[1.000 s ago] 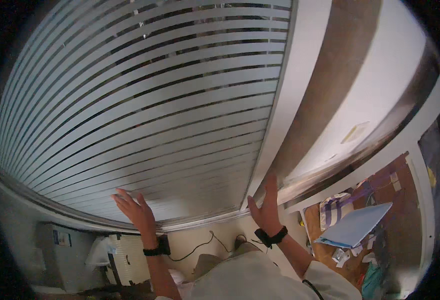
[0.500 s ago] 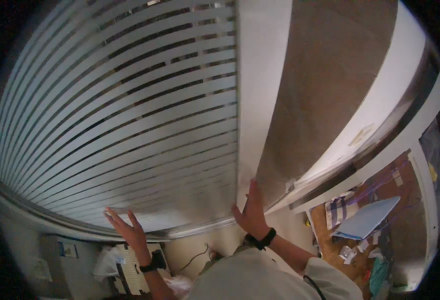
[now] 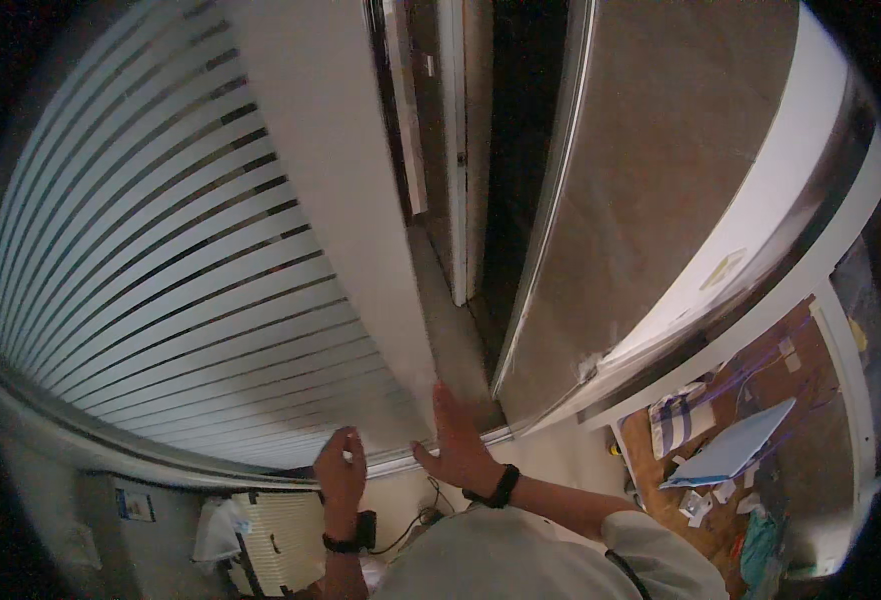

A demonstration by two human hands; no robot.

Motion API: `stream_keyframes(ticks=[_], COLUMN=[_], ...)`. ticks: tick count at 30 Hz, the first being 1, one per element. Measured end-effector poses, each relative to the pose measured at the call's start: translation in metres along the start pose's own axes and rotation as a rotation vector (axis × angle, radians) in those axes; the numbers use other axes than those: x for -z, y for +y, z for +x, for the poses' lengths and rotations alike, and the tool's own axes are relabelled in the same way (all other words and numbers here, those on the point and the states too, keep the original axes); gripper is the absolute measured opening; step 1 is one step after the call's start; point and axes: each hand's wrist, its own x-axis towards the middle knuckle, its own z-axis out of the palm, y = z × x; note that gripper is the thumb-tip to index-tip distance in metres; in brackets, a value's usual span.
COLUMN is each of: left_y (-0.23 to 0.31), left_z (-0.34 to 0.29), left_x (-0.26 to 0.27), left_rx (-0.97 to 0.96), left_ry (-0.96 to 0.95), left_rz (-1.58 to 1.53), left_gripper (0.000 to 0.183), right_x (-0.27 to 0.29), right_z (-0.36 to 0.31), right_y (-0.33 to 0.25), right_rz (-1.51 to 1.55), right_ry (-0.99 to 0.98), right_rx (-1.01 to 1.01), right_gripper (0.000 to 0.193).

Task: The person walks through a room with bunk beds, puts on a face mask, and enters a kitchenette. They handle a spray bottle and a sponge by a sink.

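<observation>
The striped door (image 3: 191,290) is touched at its edge by the right hand (image 3: 458,437), at 6 o'clock; the left hand (image 3: 342,470) is held curled at 7. A dark opening (image 3: 524,150) is seen toward 1 o'clock.

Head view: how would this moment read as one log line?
right hand: at edge of white door frame; left hand: near grey-striped glass panel; dark doorway gap: open

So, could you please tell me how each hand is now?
Left hand: curled; whether it holds anything cannot be told.
Right hand: open, at the edge of the striped door.
</observation>
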Motion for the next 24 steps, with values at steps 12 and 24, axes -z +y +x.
stream_keyframes(ticks=[12, 24], left_y=[-0.058, -0.023], left_z=[-0.041, -0.018], left_x=[-0.072, -0.079], left_rx=[0.102, 0.353], left_ry=[-0.403, -0.054], left_rz=[0.064, -0.112], left_gripper=[0.035, 0.044], right_x=[0.003, 0.030], right_z=[0.007, -0.030], right_y=[-0.002, 0.074], right_rz=[0.174, 0.110], right_ry=[-0.298, -0.409], right_rx=[0.048, -0.063], right_gripper=[0.076, 0.066])
